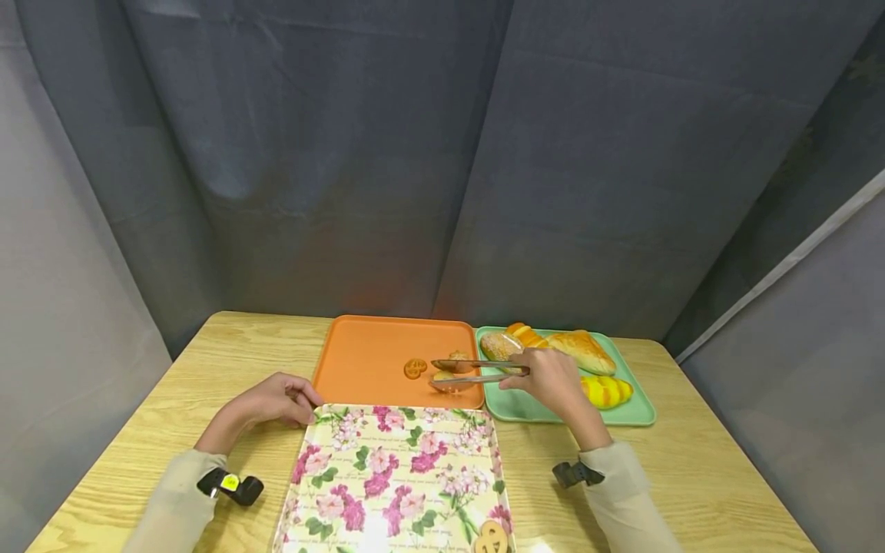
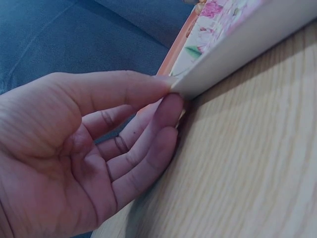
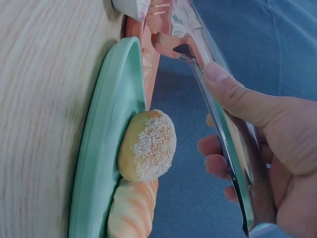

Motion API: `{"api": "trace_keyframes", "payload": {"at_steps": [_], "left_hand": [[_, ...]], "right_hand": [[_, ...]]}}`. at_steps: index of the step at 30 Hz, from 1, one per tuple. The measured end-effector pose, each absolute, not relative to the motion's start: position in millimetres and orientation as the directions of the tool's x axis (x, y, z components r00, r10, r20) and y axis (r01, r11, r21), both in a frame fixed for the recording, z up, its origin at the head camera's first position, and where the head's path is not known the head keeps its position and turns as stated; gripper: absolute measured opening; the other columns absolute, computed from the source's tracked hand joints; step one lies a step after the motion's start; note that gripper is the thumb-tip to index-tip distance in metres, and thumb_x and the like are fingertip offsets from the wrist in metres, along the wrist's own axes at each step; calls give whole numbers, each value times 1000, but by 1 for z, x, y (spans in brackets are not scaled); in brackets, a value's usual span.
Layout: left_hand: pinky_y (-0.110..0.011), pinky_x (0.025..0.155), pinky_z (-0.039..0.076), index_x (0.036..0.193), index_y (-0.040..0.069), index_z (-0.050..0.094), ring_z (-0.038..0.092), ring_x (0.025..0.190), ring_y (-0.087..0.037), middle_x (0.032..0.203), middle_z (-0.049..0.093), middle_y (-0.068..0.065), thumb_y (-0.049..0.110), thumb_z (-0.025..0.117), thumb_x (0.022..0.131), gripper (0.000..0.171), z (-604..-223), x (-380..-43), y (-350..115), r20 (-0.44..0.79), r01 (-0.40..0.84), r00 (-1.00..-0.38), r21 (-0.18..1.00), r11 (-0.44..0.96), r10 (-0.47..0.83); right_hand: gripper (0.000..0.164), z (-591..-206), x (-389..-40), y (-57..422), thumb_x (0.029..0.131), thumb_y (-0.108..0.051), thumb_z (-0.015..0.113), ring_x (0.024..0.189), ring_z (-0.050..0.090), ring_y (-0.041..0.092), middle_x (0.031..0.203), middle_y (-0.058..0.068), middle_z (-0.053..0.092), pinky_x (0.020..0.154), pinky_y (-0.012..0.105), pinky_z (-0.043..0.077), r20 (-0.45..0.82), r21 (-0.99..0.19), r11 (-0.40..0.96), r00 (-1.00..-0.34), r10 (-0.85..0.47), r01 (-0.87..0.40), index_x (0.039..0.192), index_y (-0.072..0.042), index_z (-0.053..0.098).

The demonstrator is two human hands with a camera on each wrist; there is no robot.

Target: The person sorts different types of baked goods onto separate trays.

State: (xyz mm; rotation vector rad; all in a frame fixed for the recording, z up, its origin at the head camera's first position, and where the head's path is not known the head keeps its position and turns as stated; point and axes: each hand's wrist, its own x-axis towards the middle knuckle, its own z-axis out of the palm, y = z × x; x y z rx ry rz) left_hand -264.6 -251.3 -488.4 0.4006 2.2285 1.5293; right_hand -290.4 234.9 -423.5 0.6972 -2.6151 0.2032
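Observation:
My left hand (image 1: 273, 399) pinches the far left corner of a flowered tray (image 1: 376, 461) between thumb and fingers, as the left wrist view shows. My right hand (image 1: 553, 384) holds metal tongs (image 3: 247, 163), thumb on one arm and fingers round the other. The tong tips point left over the right part of an orange tray (image 1: 373, 361). A tan piece (image 1: 445, 376) shows between the tips; whether they grip it I cannot tell. Close by on that tray lie a brown pretzel-shaped cookie (image 1: 415, 369) and another small cookie (image 1: 459, 355), partly behind the tongs.
A green tray (image 1: 643, 413) at the right bears a sugar-topped bun (image 3: 156, 146), a striped bread roll (image 1: 527, 335), a flaky pastry (image 1: 583, 351) and a yellow croissant (image 1: 607, 392). One round cookie (image 1: 492, 538) lies at the flowered tray's near right corner. Grey curtains (image 1: 332, 153) hang behind.

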Motion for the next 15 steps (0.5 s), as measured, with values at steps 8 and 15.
{"api": "trace_keyframes", "payload": {"at_steps": [8, 15], "left_hand": [[-31, 68, 56, 109, -10, 67, 67, 74, -17, 86, 73, -7, 3, 77, 83, 31, -485, -263, -250, -165, 16, -878, 928, 372, 449], [-30, 67, 55, 110, -11, 66, 64, 72, -14, 86, 72, -7, 3, 76, 84, 31, -485, -262, -250, -161, 24, -868, 932, 362, 470]], "right_hand": [[31, -423, -290, 236, 68, -43, 90, 46, 34, 6, 57, -10, 48, 43, 23, 22, 426, -43, 856, -785, -450, -515, 73, -24, 66], [30, -421, -290, 236, 69, -43, 89, 47, 37, 5, 60, -9, 53, 43, 23, 25, 408, -62, 858, -797, -445, -510, 83, -20, 75]]}}
